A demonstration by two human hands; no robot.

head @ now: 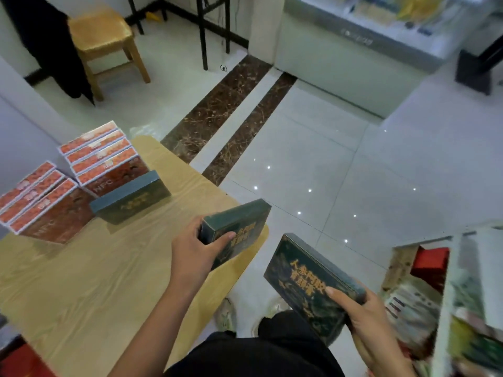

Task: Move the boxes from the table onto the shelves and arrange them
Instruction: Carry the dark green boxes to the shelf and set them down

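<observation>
Boxes: left hand (194,251) clamps one green box (236,230) over the table (109,281) edge, right hand (364,319) clamps another (304,276) near the shelves (446,295). Keep both level, shelve right one first.

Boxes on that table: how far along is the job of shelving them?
Early to midway, I would guess. Done: cannot tell; the shelf at right holds goods, but they are blurred. In hand: the left hand grips one green box at the table edge, and the right hand holds another. Left: one green box and seven orange boxes.
</observation>
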